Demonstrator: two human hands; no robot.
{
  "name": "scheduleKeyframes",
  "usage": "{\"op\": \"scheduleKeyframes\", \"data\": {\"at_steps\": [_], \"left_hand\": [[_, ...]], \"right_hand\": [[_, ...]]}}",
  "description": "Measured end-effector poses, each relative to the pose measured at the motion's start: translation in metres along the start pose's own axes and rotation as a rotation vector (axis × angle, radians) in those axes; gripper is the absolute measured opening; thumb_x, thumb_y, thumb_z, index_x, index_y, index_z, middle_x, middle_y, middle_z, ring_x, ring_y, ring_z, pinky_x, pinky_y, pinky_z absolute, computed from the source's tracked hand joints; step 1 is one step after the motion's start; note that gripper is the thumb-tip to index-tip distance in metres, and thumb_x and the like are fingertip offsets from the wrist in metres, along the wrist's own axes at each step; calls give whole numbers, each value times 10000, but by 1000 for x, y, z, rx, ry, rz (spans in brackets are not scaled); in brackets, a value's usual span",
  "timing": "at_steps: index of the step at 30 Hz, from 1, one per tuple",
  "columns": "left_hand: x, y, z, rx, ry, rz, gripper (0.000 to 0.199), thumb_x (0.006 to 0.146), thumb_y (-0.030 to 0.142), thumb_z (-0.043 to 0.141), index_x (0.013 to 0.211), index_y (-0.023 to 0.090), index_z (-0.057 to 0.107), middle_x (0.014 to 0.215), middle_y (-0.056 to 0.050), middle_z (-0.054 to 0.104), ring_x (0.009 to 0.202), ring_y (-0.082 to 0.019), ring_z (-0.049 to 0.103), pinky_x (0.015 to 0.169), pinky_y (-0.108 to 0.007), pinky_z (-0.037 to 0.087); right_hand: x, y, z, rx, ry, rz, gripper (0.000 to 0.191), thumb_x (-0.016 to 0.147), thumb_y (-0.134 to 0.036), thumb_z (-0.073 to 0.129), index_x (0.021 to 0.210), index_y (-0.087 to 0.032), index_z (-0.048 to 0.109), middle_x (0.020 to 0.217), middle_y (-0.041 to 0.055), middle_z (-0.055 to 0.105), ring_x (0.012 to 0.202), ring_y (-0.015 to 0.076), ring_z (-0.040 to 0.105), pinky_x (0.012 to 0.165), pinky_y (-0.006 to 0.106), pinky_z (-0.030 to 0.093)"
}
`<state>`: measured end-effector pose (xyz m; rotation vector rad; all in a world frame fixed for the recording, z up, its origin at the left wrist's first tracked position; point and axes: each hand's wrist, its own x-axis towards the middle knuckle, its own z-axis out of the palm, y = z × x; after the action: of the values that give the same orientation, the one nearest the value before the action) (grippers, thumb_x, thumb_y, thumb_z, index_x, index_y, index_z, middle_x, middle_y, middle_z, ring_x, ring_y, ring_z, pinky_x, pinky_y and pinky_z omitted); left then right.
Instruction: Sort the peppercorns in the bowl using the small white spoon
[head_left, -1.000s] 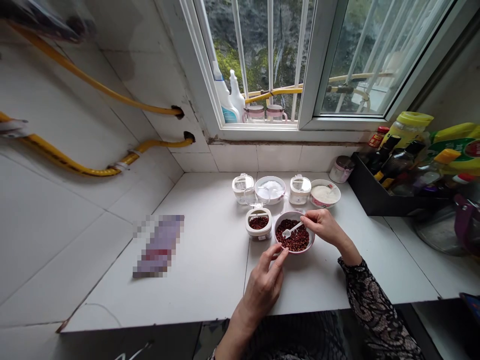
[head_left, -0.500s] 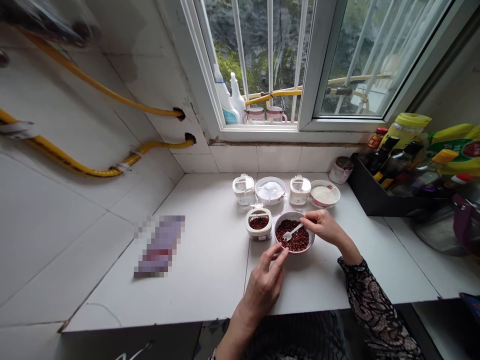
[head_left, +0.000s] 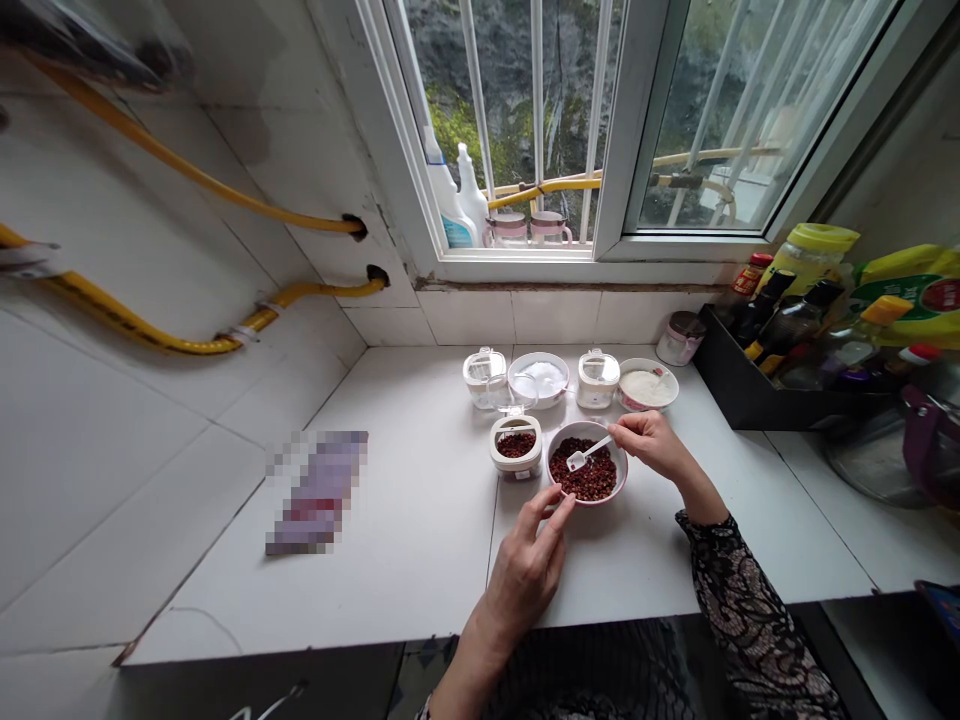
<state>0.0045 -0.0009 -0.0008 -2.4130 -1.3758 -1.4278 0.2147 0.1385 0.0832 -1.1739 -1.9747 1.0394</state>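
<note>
A bowl of dark red peppercorn-like grains (head_left: 587,480) stands on the white counter. My right hand (head_left: 651,443) pinches the handle end of a small white spoon (head_left: 589,453), whose scoop is over the grains inside the bowl. The fingertips of my left hand (head_left: 529,560) rest on the bowl's near left rim. Just left of the bowl is an open jar (head_left: 516,460) with similar grains and its clear lid raised. Behind it are a clear jar (head_left: 484,380), a bowl of white crystals (head_left: 540,380), another lidded jar (head_left: 598,380) and a bowl of pale powder (head_left: 648,388).
A black box (head_left: 757,390) with several bottles sits at the right, near a pot (head_left: 870,460). A small jar (head_left: 680,338) stands by the wall. At the left lies a blurred purple packet (head_left: 319,495).
My right hand has drawn slightly back to the right, and the spoon has lifted a little from the grains. My left hand stays at the bowl's rim.
</note>
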Motion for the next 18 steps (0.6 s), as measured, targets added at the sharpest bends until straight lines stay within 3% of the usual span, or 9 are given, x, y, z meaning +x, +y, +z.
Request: {"op": "scheduleKeyframes", "data": {"at_steps": [4, 8, 11, 18], "left_hand": [[0, 0, 0, 3, 2, 4, 584, 951, -1, 445, 1493, 216, 450, 1322, -156, 567, 1174, -212, 655, 933, -326, 632], [1, 0, -1, 11, -2, 8, 598, 954, 3, 438, 1510, 221, 432, 1320, -156, 577, 1165, -212, 659, 931, -330, 632], [1, 0, -2, 17, -7, 10, 602, 952, 1, 437, 1514, 217, 428, 1318, -158, 582, 1169, -214, 660, 932, -332, 632], [1, 0, -2, 10, -13, -1, 600, 954, 11, 437, 1514, 227, 433, 1326, -155, 584, 1209, -227, 647, 934, -331, 631]], "right_hand": [[1, 0, 2, -20, 8, -7, 513, 855, -604, 538, 536, -211, 453, 482, -51, 346, 480, 96, 297, 456, 250, 236], [-2, -6, 9, -72, 32, -34, 489, 841, -524, 574, 512, -212, 392, 517, -44, 335, 524, 99, 290, 487, 256, 218], [-4, -11, 14, -98, 17, -65, 450, 854, -486, 557, 527, -203, 432, 532, -36, 376, 540, 106, 317, 502, 258, 240], [-4, -9, 7, -5, 1, -33, 483, 857, -547, 562, 534, -199, 471, 511, -39, 387, 520, 102, 334, 482, 250, 258]]}}
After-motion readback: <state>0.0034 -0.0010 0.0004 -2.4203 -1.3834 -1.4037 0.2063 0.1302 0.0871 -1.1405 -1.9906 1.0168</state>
